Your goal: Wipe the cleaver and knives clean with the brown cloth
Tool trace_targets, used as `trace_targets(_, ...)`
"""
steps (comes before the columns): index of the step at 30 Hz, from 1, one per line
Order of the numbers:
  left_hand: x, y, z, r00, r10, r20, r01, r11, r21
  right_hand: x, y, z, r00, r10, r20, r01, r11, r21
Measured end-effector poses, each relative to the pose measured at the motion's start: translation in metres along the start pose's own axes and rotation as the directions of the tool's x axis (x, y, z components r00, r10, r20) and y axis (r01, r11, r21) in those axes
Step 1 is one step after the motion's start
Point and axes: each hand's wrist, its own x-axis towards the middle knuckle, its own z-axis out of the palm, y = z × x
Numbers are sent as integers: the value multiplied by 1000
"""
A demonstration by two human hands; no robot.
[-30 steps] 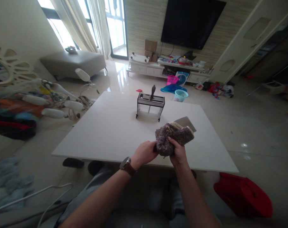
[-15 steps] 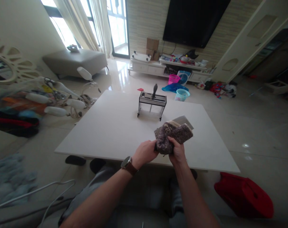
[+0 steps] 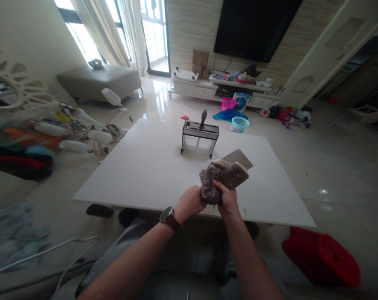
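Observation:
My left hand [image 3: 190, 201], with a watch on its wrist, is closed round a dark handle that is mostly hidden at the near edge of the white table [image 3: 145, 166]. My right hand [image 3: 226, 199] grips a fuzzy brown-grey cloth [image 3: 222, 180] wrapped over a broad cleaver blade [image 3: 239, 158], whose grey tip sticks out beyond the cloth. Both hands meet just above the table's front edge. Farther back on the table stands a knife rack [image 3: 199, 136] with one dark-handled knife [image 3: 203, 118] in it.
A red bag [image 3: 322, 260] lies on the floor at the right. Clothes and white hangers [image 3: 79, 139] are piled at the left. Baskets [image 3: 239, 123] and clutter sit by the TV cabinet [image 3: 207, 89] beyond the table.
Both hands and the cloth-wrapped cleaver have shifted slightly left and nearer to me. More of the blade tip shows beyond the cloth.

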Motion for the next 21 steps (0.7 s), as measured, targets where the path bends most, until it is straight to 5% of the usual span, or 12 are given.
trace_targets(14, -1, -7, -12, 999, 20, 28, -22, 998, 60, 6, 0, -4, 999, -4, -34, 5, 1000, 13)
trace_targets(21, -6, -39, -53, 995, 40, 91, -58, 977, 206, 38, -32, -32, 982, -112, -150, 124, 989, 74)
